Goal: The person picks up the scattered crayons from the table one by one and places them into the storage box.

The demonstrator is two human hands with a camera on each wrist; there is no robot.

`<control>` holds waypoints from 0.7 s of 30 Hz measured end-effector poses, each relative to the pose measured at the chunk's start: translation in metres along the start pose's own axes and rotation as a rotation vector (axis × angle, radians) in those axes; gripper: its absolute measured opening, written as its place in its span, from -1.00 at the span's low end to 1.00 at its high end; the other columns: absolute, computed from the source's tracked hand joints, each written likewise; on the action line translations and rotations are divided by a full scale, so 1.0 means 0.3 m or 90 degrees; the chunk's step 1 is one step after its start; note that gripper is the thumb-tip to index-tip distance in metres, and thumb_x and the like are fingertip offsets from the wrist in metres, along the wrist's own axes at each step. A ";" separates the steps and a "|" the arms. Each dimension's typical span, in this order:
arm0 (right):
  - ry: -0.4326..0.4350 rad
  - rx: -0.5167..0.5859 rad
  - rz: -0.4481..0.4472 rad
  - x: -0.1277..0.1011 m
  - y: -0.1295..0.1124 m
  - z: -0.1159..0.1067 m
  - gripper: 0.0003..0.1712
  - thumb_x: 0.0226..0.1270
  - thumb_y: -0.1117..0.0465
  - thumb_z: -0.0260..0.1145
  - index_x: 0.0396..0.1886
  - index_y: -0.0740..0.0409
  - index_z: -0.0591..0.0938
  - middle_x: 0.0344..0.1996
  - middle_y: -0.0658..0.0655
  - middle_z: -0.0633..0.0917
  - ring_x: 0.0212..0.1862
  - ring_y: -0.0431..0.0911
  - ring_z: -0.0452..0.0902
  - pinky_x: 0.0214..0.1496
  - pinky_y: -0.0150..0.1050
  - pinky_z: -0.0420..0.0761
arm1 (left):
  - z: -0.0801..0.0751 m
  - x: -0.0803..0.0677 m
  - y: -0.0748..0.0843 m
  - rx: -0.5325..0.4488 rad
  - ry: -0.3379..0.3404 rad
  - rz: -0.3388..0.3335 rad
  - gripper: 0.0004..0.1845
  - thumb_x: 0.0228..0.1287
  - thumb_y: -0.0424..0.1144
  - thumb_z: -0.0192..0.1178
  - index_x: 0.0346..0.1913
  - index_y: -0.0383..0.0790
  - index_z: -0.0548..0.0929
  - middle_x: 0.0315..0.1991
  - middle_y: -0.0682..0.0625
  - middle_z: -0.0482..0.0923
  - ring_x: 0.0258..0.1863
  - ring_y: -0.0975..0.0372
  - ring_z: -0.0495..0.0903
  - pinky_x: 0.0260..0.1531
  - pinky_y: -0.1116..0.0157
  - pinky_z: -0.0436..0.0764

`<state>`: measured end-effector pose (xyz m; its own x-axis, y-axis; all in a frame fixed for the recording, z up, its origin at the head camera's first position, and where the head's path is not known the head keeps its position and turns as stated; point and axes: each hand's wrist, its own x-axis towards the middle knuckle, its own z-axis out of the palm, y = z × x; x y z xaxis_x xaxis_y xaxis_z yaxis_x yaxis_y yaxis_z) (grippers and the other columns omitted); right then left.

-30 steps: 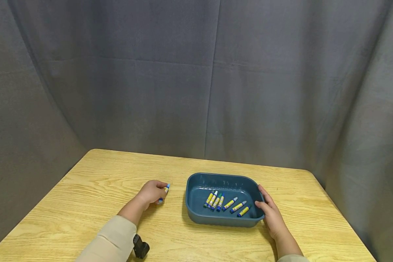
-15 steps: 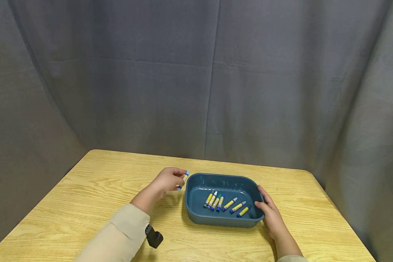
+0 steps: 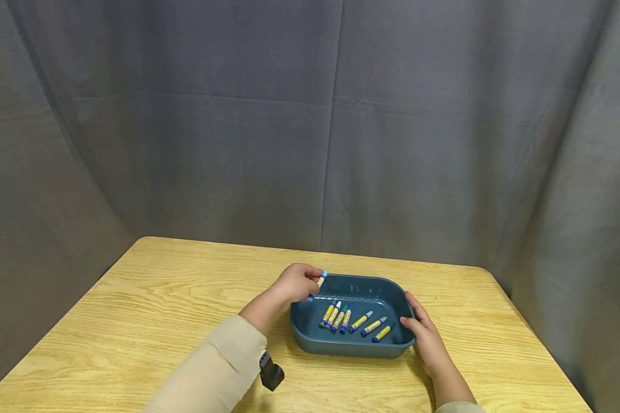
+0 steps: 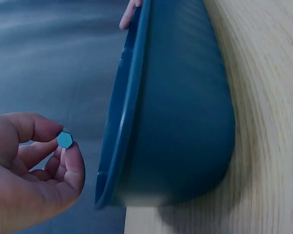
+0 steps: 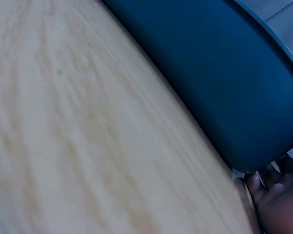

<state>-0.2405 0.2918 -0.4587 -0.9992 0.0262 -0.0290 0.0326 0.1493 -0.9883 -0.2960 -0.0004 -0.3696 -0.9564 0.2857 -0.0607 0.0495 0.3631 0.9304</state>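
Observation:
My left hand (image 3: 295, 282) pinches a light-blue crayon (image 3: 322, 279) with a yellow and blue wrapper. It is over the left end of a dark teal basin (image 3: 351, 347). In the left wrist view the crayon's flat end (image 4: 65, 140) shows between thumb and fingers, beside the basin's rim. My right hand (image 3: 430, 344) grips the basin's right end, thumb over the rim and other fingers along the outside. Several crayons (image 3: 360, 322) in yellow and blue wrappers lie on the basin floor, a few close together at the left and others spaced out to the right.
The basin stands on a light wooden table (image 3: 186, 287). Behind the table and along its sides hangs a grey curtain (image 3: 237, 143). A small black device (image 3: 271, 373) sits at my left sleeve.
My left hand has lifted the crayon from the table left of the basin and carried it right, over the rim. The right hand stays at the basin's right end.

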 end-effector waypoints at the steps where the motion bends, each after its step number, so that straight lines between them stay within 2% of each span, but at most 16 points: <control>1: 0.001 0.002 0.000 -0.001 -0.001 0.001 -0.22 0.45 0.27 -0.03 0.60 -0.01 -0.03 0.60 0.11 -0.18 0.59 0.17 -0.35 0.56 0.15 -0.11 | 0.007 0.001 0.003 0.004 0.000 0.004 -0.51 0.14 -0.55 0.11 0.20 -0.45 0.55 -0.26 -0.07 0.47 -0.44 0.25 0.38 -0.55 0.45 0.40; 7: 0.003 -0.008 -0.005 -0.001 -0.002 0.005 -0.23 0.46 0.26 -0.03 0.60 -0.01 -0.04 0.60 0.12 -0.18 0.59 0.18 -0.35 0.55 0.17 -0.09 | 0.049 0.013 -0.012 0.026 -0.004 -0.001 -0.53 0.17 -0.58 0.08 0.20 -0.49 0.53 -0.20 -0.14 0.51 -0.54 0.27 0.31 -0.57 0.45 0.34; 10: 0.000 -0.015 -0.005 0.000 -0.001 0.006 -0.22 0.46 0.25 -0.02 0.60 -0.01 -0.06 0.60 0.14 -0.19 0.59 0.21 -0.34 0.54 0.19 -0.07 | 0.068 0.019 -0.029 0.049 -0.008 -0.010 -0.53 0.18 -0.58 0.09 0.21 -0.48 0.53 -0.04 -0.24 0.56 -0.51 0.27 0.34 -0.55 0.44 0.37; 13: 0.002 -0.013 -0.001 0.001 -0.001 0.007 -0.22 0.45 0.25 -0.02 0.60 -0.02 -0.05 0.60 0.14 -0.19 0.59 0.20 -0.33 0.54 0.17 -0.06 | 0.086 0.027 -0.039 0.068 -0.012 -0.011 -0.53 0.21 -0.58 0.07 0.23 -0.49 0.51 0.10 -0.32 0.54 -0.51 0.24 0.32 -0.55 0.41 0.34; 17: 0.008 -0.009 0.001 -0.002 -0.006 0.010 -0.23 0.45 0.25 -0.03 0.60 -0.03 -0.03 0.60 0.11 -0.16 0.59 0.17 -0.31 0.55 0.12 -0.03 | 0.107 0.037 -0.042 0.116 -0.013 -0.003 -0.55 0.24 -0.58 0.04 0.22 -0.49 0.52 0.17 -0.33 0.53 -0.50 0.25 0.32 -0.58 0.41 0.28; 21: 0.006 -0.014 -0.002 -0.007 -0.008 0.011 -0.23 0.45 0.26 -0.03 0.60 -0.01 -0.03 0.60 0.13 -0.16 0.59 0.19 -0.29 0.53 0.10 0.00 | 0.128 0.046 -0.049 0.193 -0.010 -0.017 -0.55 0.22 -0.59 0.01 0.20 -0.48 0.54 0.20 -0.28 0.54 -0.49 0.24 0.32 -0.64 0.40 0.20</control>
<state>-0.2385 0.2882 -0.4569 -0.9991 0.0351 -0.0241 0.0298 0.1706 -0.9849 -0.2989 0.0322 -0.3979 -0.9541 0.2853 -0.0914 0.1103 0.6183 0.7781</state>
